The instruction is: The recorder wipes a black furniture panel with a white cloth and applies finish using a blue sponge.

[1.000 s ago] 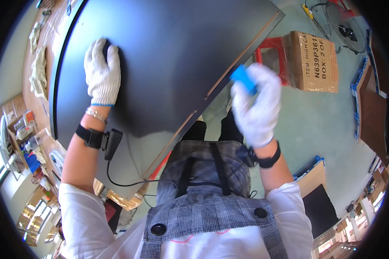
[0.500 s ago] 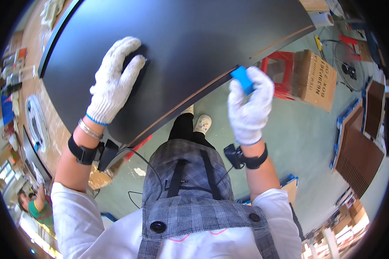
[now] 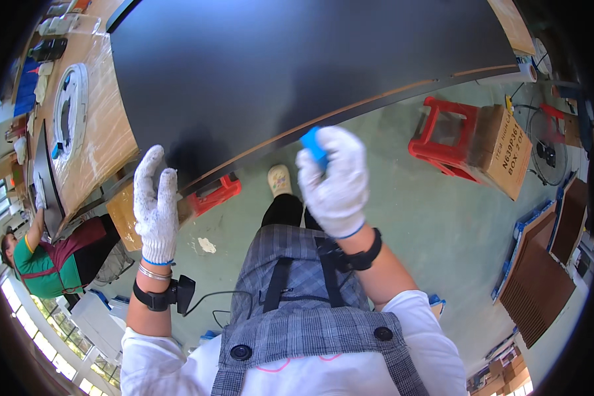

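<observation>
A large black panel lies flat ahead of me, with a thin brown strip running along its near edge. My right hand, in a white knitted glove, pinches a small blue block close to that edge. Whether the block touches the panel, I cannot tell. Also gloved, my left hand is raised by the panel's near left corner. Its fingers and thumb are apart and hold nothing. Dark straps with small black devices go round both wrists.
Under the panel's right end stands a red stool beside a cardboard box. Another red stool shows below the left corner. At left, a wooden table carries a white oval frame. A co-worker in green works there.
My left hand has come off the panel's surface and moved back towards me. My right hand has moved left along the near edge, still with the blue block. The view has shifted too.
</observation>
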`<state>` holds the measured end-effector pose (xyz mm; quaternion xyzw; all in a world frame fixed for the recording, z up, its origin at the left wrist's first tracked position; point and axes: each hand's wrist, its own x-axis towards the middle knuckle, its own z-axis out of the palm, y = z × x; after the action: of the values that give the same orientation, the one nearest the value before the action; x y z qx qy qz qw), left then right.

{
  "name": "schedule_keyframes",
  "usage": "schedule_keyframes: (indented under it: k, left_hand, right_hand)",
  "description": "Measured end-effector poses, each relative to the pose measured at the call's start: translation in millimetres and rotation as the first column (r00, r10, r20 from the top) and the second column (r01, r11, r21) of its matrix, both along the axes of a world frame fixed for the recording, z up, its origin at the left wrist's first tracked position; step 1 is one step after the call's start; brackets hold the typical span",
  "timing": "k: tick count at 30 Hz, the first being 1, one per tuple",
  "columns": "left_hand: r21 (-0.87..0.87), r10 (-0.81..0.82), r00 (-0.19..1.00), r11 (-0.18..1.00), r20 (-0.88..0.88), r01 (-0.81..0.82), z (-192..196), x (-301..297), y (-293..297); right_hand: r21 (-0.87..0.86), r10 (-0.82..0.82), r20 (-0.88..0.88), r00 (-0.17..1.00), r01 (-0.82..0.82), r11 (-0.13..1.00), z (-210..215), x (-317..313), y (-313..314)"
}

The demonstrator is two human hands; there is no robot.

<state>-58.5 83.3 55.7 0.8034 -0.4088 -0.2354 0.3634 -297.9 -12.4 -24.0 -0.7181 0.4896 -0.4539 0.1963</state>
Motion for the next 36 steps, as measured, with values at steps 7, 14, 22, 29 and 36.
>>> schedule_keyframes:
  k: [7,14,22,29,36]
  left_hand:
    - [-0.024,0.103,0.995,0.994,0.001,-0.103,-22.7,51.2,67.7]
    - [0.036,0.018,0.994,0.999,0.107,-0.021,-36.1,114.7,123.1]
    - [0.011,0.057,0.995,0.998,-0.078,-0.056,-49.4,184.0,183.9]
    - [0.007,-0.010,0.999,1.000,-0.054,0.010,-51.9,206.7,207.5]
    - [-0.019,-0.012,0.993,1.000,-0.116,0.010,-69.8,209.2,220.8]
  right_hand:
    - [0.056,-0.183,0.084,0.979,0.179,0.982,5.7,10.6,-1.0]
    - [-0.062,0.074,-0.012,0.997,-0.074,0.995,4.4,101.3,87.3]
    - [-0.020,-0.084,-0.036,0.996,0.083,0.996,6.8,149.8,123.7]
    - [-0.062,-0.251,-0.054,0.966,0.248,0.967,11.7,164.3,127.4]
    - [-0.048,0.110,-0.078,0.991,-0.114,0.992,12.6,213.3,180.9]
